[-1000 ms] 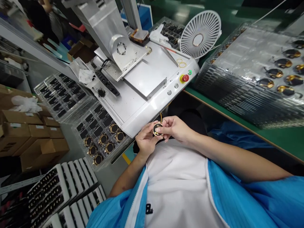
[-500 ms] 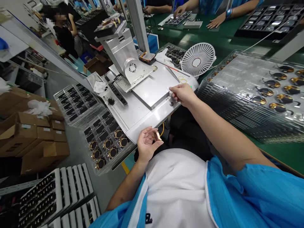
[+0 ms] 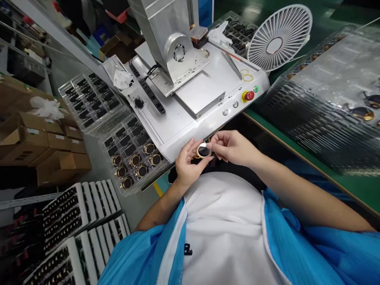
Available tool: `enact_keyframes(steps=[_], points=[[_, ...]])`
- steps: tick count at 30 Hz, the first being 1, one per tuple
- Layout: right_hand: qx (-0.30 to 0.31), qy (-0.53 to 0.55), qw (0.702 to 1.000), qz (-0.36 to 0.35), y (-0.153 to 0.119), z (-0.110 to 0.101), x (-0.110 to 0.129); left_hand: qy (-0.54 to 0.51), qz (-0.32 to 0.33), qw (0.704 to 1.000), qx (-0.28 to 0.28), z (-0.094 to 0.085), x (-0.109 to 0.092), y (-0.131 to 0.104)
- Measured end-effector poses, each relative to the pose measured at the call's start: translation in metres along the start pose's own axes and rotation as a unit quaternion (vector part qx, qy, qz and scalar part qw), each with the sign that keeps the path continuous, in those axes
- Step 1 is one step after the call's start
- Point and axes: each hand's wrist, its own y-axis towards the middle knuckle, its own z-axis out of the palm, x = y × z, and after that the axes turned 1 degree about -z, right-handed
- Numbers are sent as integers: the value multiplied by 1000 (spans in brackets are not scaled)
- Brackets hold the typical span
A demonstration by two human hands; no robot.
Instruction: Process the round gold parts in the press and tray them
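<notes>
In front of my belly my left hand is closed around the edge of a round watch case with a gold rim. Its dark glossy face tilts up toward me and has a bright white patch near the top. My right hand is at the right side of the case, thumb and forefinger pinched at its rim. Whatever may be between those fingertips is too small to make out. Just beyond both hands is the front edge of a white machine base with a raised metal plate.
A clear tray at left holds several gold-rimmed watch cases and dark pieces. The machine's front carries a red emergency button and a green-lit button. A white fan stands behind, stacked clear trays at right, cardboard boxes at far left.
My right hand has come back from the machine's front panel to the watch case. My left hand has turned the case so its face shows. The camera view has shifted closer to the machine.
</notes>
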Motion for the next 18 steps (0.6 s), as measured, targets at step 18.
enact_keyframes(steps=[18], points=[[-44,-32,998,-21,-10,5,-24,-6,35,999,26,4,-5,-7]])
